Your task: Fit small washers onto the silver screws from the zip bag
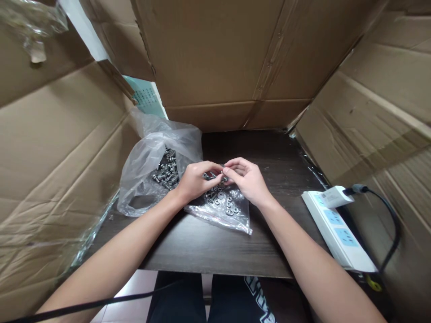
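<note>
Fingertips [231, 173] of left hand [197, 180] and right hand [248, 179] meet mid-frame — holding what, I cannot tell — over ring-shaped metal nuts [229, 212] and crinkled clear bag [239, 223]

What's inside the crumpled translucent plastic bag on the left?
A pile of silver metal bolts shows in the bag. Whatever lies behind its cloudy folds or the left hand cannot be seen.

Dark table [202, 253] carries plastic sack [138, 163], zip bag [215, 216] and power strip [332, 230]
</note>
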The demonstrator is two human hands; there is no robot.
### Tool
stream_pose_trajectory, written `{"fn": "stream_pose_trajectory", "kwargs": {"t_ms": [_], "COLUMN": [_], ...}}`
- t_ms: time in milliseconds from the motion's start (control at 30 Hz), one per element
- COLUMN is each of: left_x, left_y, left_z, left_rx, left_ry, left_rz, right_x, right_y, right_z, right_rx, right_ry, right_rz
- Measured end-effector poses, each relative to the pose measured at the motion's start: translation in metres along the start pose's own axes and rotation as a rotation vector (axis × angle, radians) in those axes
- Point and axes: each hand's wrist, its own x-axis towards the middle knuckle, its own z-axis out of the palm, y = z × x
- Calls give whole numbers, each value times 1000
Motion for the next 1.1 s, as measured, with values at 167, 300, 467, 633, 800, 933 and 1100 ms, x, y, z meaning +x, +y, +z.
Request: {"fn": "stream_pose_trajectory", "kwargs": {"t_ms": [167,300,467,633,800,933,1100], "left_x": [-1,-1,-1,0,-1,0,1], "left_y": [-2,-1,0,-4,-5,-5,-4], "left_z": [-1,-1,0,-1,-1,-1,-3], "left_rx": [-9,-3,26,43,51,53,66], "left_ry": [2,1,-58,-3,-20,-2,-17], "left_rz": [17,26,87,76,99,102,76], "right_x": [1,2,3,3,5,3,1], "right_y": [0,0,1,0,1,-1,1], "right_z": [-3,-5,-6,-7,-8,-6,-2], "right_rx": [37,92,21,148,53,147,4], "right_ry": [-1,-100,43,-62,38,-77,-59], "right_rz": [51,38,87,65,128,128,177]}}
